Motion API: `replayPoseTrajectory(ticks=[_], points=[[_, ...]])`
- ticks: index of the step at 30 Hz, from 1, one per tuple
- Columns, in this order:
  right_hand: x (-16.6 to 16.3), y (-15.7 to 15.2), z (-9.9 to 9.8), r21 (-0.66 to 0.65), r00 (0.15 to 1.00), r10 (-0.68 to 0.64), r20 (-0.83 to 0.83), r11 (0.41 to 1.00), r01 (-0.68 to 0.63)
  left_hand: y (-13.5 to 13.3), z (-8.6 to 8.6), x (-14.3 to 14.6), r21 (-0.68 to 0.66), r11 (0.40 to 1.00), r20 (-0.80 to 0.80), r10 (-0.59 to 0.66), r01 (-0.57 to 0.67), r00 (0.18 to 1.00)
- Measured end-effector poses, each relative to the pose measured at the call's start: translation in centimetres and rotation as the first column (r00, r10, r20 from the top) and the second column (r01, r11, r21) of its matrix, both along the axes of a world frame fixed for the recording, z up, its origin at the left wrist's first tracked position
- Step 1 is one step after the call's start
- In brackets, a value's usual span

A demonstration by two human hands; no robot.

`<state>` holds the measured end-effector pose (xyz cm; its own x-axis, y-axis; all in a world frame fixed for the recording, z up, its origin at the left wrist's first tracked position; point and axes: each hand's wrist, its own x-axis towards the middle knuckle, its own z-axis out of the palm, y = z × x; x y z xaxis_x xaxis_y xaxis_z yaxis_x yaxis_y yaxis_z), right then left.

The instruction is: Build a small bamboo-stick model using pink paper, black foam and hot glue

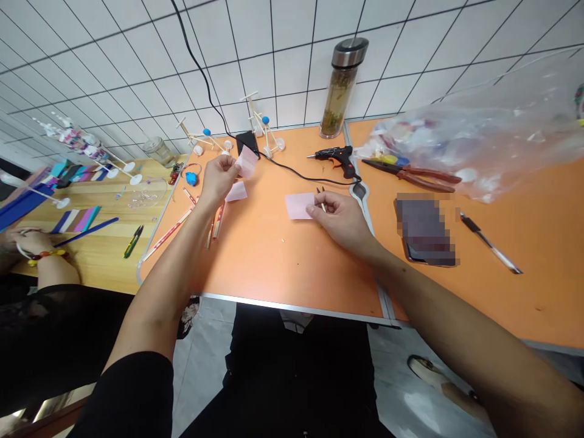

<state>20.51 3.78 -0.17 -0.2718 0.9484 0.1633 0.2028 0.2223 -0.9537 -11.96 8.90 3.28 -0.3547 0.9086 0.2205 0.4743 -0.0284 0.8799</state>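
Pinched in my left hand (221,177) is a small pink slip of paper (247,160), raised above the orange table. A second pink slip (236,192) lies just below that hand. My right hand (338,214) grips another pink paper slip (300,205) by its right edge, low over the tabletop. Thin pieces with dark pointed tips (320,191) show by the right fingers; I cannot tell what they are or whether they are held. Red-and-white patterned sticks (168,233) lie under and beside my left forearm.
Behind stand small stick models with blue balls (265,120), a glue gun (335,159) with a black cable, and a tea bottle (342,91). Pliers (420,175), a phone (424,231), a pen (490,243) and a plastic bag (479,134) are rightward. Another person's hand (34,243) is left.
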Motion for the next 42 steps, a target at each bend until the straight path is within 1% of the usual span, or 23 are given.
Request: replayPoseTrajectory(ticks=[1, 2, 3, 6, 9, 13, 17, 21, 26, 29, 34, 38, 42], points=[[0.0, 0.0, 0.1, -0.001, 1.0, 0.003, -0.015, 1.0, -0.003, -0.8, 0.4, 0.5, -0.021, 0.998, 0.179, -0.055, 0.059, 0.982], [0.0, 0.0, 0.1, -0.006, 0.999, 0.007, -0.032, 1.0, -0.007, -1.7, 0.8, 1.2, -0.037, 0.995, 0.3, -0.078, 0.094, 0.951], [0.0, 0.0, 0.1, -0.013, 0.999, 0.011, -0.052, 1.0, -0.011, -2.6, 1.1, 1.8, -0.05, 0.991, 0.383, -0.096, 0.125, 0.919], [0.0, 0.3, -0.1, -0.041, 0.992, 0.014, -0.123, 0.999, -0.019, -4.8, 1.7, 3.6, -0.075, 0.98, 0.518, -0.119, 0.184, 0.847], [0.1, 0.7, -0.4, -0.082, 0.983, 0.009, -0.184, 0.996, -0.024, -6.2, 1.8, 5.0, -0.092, 0.973, 0.576, -0.121, 0.212, 0.808], [0.3, 1.0, -0.6, -0.108, 0.973, -0.007, -0.233, 0.994, -0.019, -6.9, 1.4, 6.4, -0.1, 0.974, 0.598, -0.104, 0.203, 0.795], [0.4, 1.1, -0.6, -0.11, 0.965, -0.017, -0.26, 0.994, -0.012, -7.1, 0.7, 7.2, -0.062, 0.98, 0.584, -0.117, 0.188, 0.804], [0.4, 1.2, -0.5, -0.116, 0.962, -0.024, -0.271, 0.993, -0.008, -6.7, -0.2, 7.9, -0.043, 0.98, 0.547, -0.138, 0.192, 0.826], [0.6, 1.3, -0.3, -0.121, 0.961, -0.031, -0.274, 0.993, -0.002, -5.9, -1.2, 8.7, -0.018, 0.979, 0.553, -0.159, 0.203, 0.818], [0.8, 1.4, -0.1, -0.118, 0.956, -0.057, -0.288, 0.993, 0.023, -5.9, -1.4, 8.9, -0.047, 0.977, 0.573, -0.146, 0.21, 0.807], [1.1, 1.7, -0.1, -0.089, 0.955, -0.08, -0.285, 0.994, 0.057, -6.2, -1.4, 9.1, -0.099, 0.966, 0.586, -0.138, 0.239, 0.798], [1.2, 1.9, -0.6, -0.075, 0.957, -0.089, -0.277, 0.995, 0.071, -6.1, -1.6, 9.3, -0.095, 0.963, 0.553, -0.161, 0.254, 0.818], [1.3, 2.2, -1.1, -0.069, 0.96, -0.095, -0.263, 0.994, 0.079, -6.1, -2.3, 9.6, -0.092, 0.951, 0.521, -0.207, 0.296, 0.828]])
